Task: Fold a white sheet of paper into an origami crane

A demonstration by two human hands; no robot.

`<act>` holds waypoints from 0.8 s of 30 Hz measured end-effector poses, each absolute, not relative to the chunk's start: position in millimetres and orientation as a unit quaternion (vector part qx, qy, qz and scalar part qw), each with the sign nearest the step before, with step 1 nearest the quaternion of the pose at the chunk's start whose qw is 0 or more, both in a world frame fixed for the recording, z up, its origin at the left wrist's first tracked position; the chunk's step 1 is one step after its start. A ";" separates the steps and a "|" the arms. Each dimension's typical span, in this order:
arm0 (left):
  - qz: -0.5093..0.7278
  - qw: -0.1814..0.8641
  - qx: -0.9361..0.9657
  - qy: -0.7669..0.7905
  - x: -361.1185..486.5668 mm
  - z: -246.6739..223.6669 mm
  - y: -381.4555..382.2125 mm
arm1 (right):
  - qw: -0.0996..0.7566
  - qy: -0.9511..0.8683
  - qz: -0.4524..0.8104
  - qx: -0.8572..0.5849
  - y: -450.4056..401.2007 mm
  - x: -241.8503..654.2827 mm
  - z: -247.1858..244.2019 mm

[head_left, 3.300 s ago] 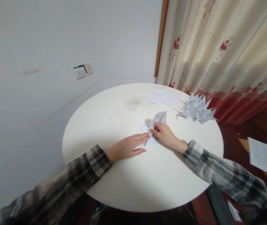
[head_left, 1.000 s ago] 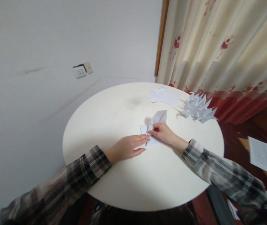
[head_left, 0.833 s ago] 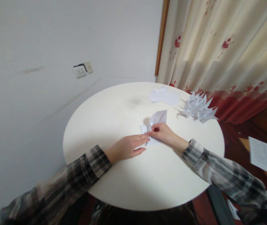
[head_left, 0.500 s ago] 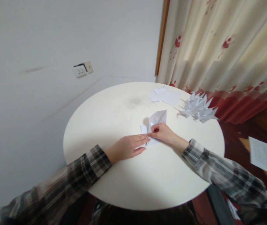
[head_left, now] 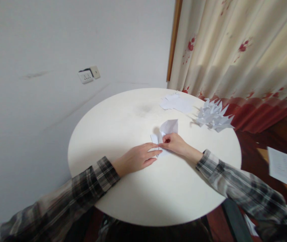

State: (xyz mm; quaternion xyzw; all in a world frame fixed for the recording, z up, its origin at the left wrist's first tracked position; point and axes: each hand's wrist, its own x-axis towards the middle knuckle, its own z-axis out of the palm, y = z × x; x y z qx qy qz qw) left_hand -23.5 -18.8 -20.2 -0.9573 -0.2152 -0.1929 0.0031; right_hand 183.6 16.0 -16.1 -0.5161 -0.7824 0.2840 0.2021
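Observation:
A partly folded sheet of white paper lies on the round white table, one flap standing up and curving back. My left hand rests on its left part, fingers stretched out and spread a little, palm down. My right hand pinches the paper near the fold with thumb and index finger, right beside the left fingertips. The lower edge of the paper is partly hidden beneath both hands.
Several folded, pointed paper pieces are heaped at the table's right edge. Flat white paper sheets lie at the back. Written sheets rest on a surface off to the right. A wall with a socket and a curtain stand behind.
The raised flap has dropped slightly. The left fingers have shifted and spread a little on the paper; the right hand keeps its pinch in nearly the same place.

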 end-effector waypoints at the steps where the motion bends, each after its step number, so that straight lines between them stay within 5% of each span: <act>1: -0.195 0.004 -0.957 -0.214 -23.4 -20.2 -18.9 | 0.201 -0.785 0.280 -0.515 16.3 183.7 -16.2; 24: -0.201 0.025 -0.964 -0.174 -22.8 -19.2 -18.4 | 0.188 -0.792 0.263 -0.518 16.5 182.7 -15.8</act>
